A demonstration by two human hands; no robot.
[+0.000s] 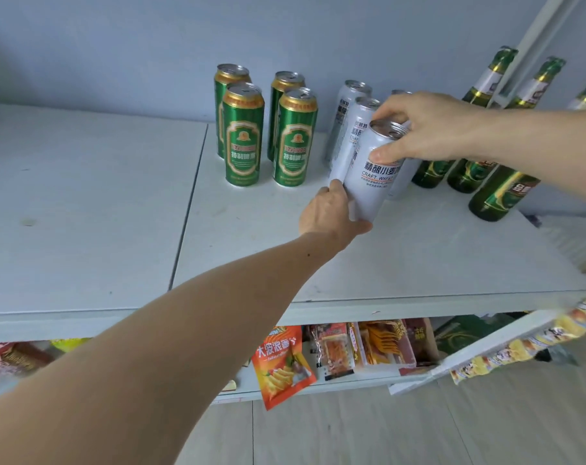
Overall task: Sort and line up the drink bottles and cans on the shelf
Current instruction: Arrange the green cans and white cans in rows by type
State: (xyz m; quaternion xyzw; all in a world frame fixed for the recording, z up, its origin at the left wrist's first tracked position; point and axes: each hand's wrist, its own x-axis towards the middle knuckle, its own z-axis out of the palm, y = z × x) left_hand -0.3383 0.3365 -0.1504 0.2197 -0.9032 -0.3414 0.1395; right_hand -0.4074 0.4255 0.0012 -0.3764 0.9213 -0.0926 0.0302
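White-painted aluminium, the front can (369,172) stands at the head of the white row on the shelf (419,263), between the green cans (243,135) and the green bottles (496,196). My right hand (429,129) pinches its rim, fingers (385,152) curled; my left hand (332,213) cups the base. I judge it sealed, heavy, rigid and slick, so I hold low on the wall.

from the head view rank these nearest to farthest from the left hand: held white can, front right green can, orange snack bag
1. held white can, gripped by the left hand
2. front right green can, to the left on the shelf
3. orange snack bag, lower shelf below
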